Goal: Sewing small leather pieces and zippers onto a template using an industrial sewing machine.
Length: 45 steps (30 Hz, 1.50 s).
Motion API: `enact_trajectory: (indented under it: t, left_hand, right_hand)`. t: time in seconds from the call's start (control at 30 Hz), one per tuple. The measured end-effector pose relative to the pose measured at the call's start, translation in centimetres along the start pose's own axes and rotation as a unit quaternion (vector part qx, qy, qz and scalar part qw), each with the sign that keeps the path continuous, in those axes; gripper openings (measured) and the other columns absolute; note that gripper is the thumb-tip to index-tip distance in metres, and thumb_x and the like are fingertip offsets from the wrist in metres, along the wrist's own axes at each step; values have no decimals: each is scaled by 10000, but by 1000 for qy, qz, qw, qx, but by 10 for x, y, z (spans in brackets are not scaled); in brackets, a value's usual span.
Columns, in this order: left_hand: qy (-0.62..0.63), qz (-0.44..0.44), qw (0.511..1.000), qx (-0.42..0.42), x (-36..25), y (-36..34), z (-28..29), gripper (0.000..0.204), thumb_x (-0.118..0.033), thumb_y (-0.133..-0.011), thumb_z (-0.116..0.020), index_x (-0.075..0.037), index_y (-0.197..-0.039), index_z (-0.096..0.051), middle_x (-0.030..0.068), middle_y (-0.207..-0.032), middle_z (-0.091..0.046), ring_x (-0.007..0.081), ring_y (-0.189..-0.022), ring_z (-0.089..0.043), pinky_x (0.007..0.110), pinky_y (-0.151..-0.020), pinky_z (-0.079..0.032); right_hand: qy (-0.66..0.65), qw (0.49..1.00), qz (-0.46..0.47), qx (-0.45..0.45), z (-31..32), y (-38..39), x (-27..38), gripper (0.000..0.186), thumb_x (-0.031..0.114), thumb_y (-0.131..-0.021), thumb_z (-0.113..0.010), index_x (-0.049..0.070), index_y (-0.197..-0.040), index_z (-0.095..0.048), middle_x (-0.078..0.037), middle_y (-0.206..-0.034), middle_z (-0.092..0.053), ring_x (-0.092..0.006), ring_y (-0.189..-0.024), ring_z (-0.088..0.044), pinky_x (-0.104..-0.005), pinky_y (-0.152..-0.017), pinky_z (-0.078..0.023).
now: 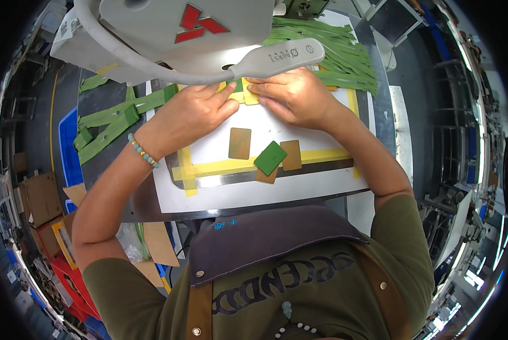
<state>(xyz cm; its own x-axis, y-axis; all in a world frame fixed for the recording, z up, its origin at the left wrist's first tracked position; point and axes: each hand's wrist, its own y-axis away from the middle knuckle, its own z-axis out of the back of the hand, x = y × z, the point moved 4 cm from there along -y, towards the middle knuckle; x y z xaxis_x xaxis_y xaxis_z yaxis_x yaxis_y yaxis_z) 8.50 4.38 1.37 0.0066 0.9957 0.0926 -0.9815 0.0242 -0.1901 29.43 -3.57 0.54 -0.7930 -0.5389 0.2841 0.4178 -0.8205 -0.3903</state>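
My left hand (200,110), with a bead bracelet at the wrist, bends its fingers closed at the edge of a small green piece (238,86). Yellow material lies around that piece. From the other side, the fingers of my right hand (296,97) press together on a small yellow piece (251,98). Part of this work is hidden by my fingers and by the grey handle above. Nearer me lie a tan card-like piece (240,143), a second tan piece (291,155), and a green rectangular piece (270,158) overlapping a third tan one (266,176).
A grey machine head (152,31) and a grey flexible-neck handle (279,58) overhang the work. Green zipper strips (344,51) pile at the back right; more zipper strips (109,122) lie left. Yellow tape (322,154) borders the white sheet (254,195). A blue bin (69,147) stands left.
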Motion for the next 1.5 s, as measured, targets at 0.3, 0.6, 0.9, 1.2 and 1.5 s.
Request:
enact_trajectory:
  t: [0.3, 0.6, 0.9, 1.2, 1.5]
  left_hand:
    - [-40, -11, 999, -4, -1, -1, -3, 113, -108, -963, -639, -44, -1055, -637, 158, -1388, -712, 333, -1315, -672, 431, -1149, -530]
    - [-61, 0, 998, -20, -3, 1, 1, 124, -105, -961, -632, -45, -1070, -636, 144, -1422, -690, 306, -1323, -660, 416, -1134, -530]
    - [4, 27, 996, -81, 4, 18, -8, 163, -96, -942, -670, -32, -1092, -659, 107, -1268, -708, 280, -1129, -676, 391, -1014, -552]
    - [242, 220, 942, -73, 17, 49, -20, 170, -164, -987, -727, -17, -1052, -670, 152, -1079, -714, 362, -1052, -638, 450, -970, -507]
    - [195, 226, 946, -128, 15, 53, -21, 298, -187, -990, -720, -13, -1232, -723, 216, -1235, -705, 415, -1230, -621, 478, -1067, -492]
  right_hand:
    - [9, 1000, 5, 16, -3, 1, -3, 306, 139, -888, -758, 70, -1182, -808, -38, -1285, -775, -235, -1252, -661, -409, -1110, -493]
    - [36, 999, 20, 12, 3, -2, -2, 343, 172, -946, -737, 95, -1279, -770, -93, -1258, -765, -313, -1092, -744, -414, -908, -612]
    - [45, 996, -71, 44, 2, -6, -1, 323, 202, -959, -732, 130, -1270, -779, -127, -1174, -766, -353, -1080, -717, -456, -969, -568]
    - [33, 997, -58, 28, 1, -1, 14, 302, 181, -948, -694, 65, -1213, -783, -115, -1192, -782, -332, -1120, -717, -453, -1012, -558]
    - [39, 991, -131, 9, 18, -13, 13, 317, 213, -963, -701, 50, -1225, -771, -113, -1198, -759, -336, -1155, -686, -471, -1043, -536]
